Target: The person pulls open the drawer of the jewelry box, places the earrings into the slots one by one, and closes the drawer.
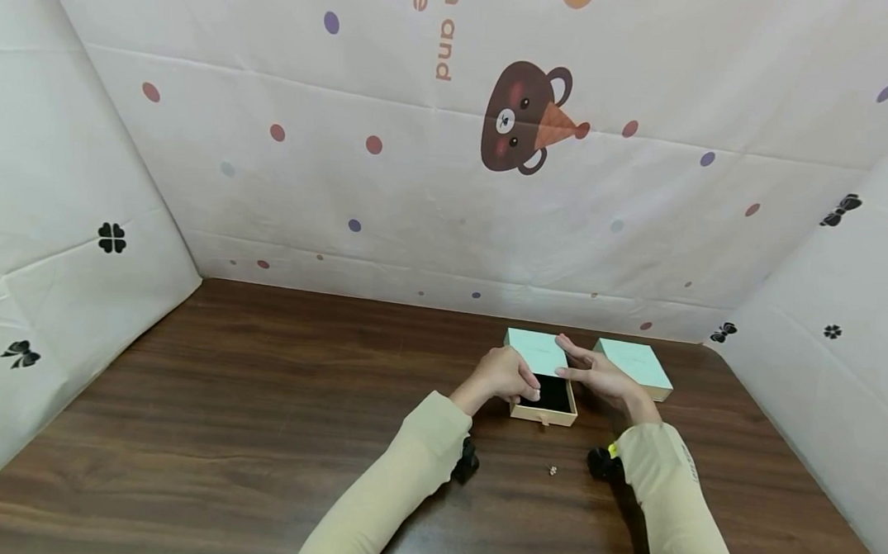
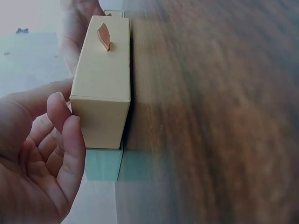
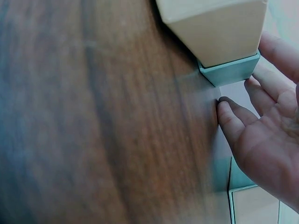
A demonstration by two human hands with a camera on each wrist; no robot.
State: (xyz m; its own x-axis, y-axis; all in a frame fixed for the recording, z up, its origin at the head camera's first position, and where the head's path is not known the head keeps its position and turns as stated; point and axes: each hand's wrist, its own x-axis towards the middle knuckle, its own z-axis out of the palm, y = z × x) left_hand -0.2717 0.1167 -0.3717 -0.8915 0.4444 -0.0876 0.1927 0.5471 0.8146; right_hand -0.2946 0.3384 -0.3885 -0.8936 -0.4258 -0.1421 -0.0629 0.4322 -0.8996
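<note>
A mint-green box sleeve (image 1: 536, 350) lies on the table with its cream drawer (image 1: 545, 415) pulled out toward me. The drawer has a black lining (image 1: 555, 393) and a small tan pull tab (image 2: 103, 37). My left hand (image 1: 501, 374) is over the drawer's left side, some fingers curled by its wall; the tips inside are hidden, so whether they pinch anything is unclear. My right hand (image 1: 598, 375) rests at the sleeve's right edge, fingers spread and loosely bent. Nearer me, a tiny shiny piece (image 1: 552, 470), perhaps an earring, lies on the wood.
A second mint-green box (image 1: 635, 365) with a cream side sits to the right, just beyond my right hand. The brown wooden table (image 1: 258, 434) extends far to the left. White patterned cloth walls (image 1: 418, 193) stand at the back and both sides.
</note>
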